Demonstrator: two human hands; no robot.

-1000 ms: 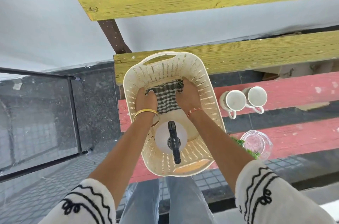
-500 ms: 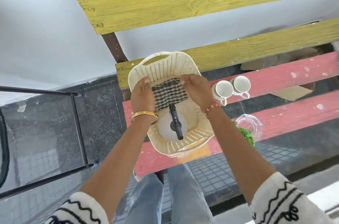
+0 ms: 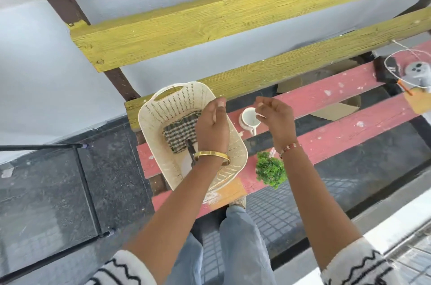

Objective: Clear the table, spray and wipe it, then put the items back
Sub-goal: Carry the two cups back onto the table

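A cream perforated basket (image 3: 177, 102) sits at the left end of the slatted table (image 3: 338, 130). A black-and-white checked cloth (image 3: 179, 130) lies inside it. Beside the cloth is a spray bottle, of which only the black trigger (image 3: 191, 151) shows past my forearm. My left hand (image 3: 211, 126) hovers over the basket's right side, fingers loosely curled and holding nothing. My right hand (image 3: 275, 116) hangs above a white cup (image 3: 249, 119) on a red slat, also holding nothing. A small green plant (image 3: 270, 170) stands near my right wrist.
Yellow slats (image 3: 256, 74) run behind the basket, with gaps between all the slats. A grey device with white string (image 3: 417, 73) and a black block (image 3: 384, 70) lie at the far right. A black metal frame (image 3: 88, 189) stands on the left.
Both hands have let go of the checked cloth and risen out of the basket, shifting right. My right hand now hangs over the cups. The view has tilted upward.
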